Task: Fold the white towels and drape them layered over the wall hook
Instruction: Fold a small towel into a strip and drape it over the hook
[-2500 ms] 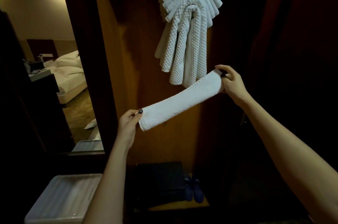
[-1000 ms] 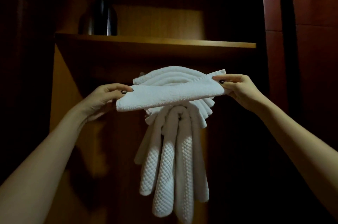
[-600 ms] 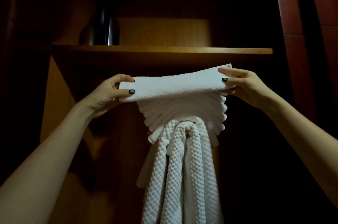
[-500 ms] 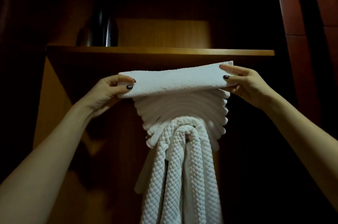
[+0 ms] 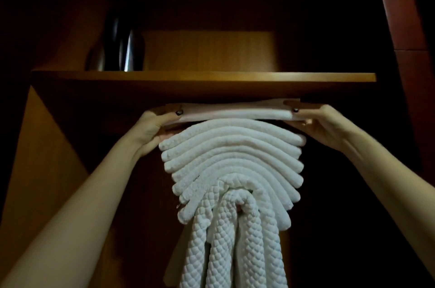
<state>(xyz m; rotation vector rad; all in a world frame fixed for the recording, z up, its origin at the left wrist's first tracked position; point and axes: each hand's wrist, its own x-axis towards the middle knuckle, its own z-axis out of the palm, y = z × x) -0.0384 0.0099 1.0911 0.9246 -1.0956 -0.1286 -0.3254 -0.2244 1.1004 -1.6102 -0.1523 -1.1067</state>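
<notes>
**Folded towel held flat just under the shelf, above the layered stack**

Head view: A long, narrow, folded white terry towel [image 5: 233, 112] is held level and stretched between both hands, directly below the front edge of the orange-brown wooden shelf [image 5: 202, 77]. The left hand [image 5: 153, 125] pinches the towel's left end, with the dark-nailed thumb on the front face and the fingers curled beneath. The right hand [image 5: 320, 123] pinches the right end the same way, thumb on top and fingers curled under. The towel's lower edge sits right at the top of the arched stack of folded white terry towels [image 5: 233, 146]; whether it rests on it cannot be told. The stack's layers fan down on both sides in nested curves. Under those arches hang several white waffle-weave towels [image 5: 235, 240], dropping past the bottom of the view. The hook itself is hidden by the cloth. On the shelf at the left stands a dark shiny metal vessel [image 5: 124, 52]. A red-brown wooden panel [image 5: 400, 17] runs up the right side.
</notes>
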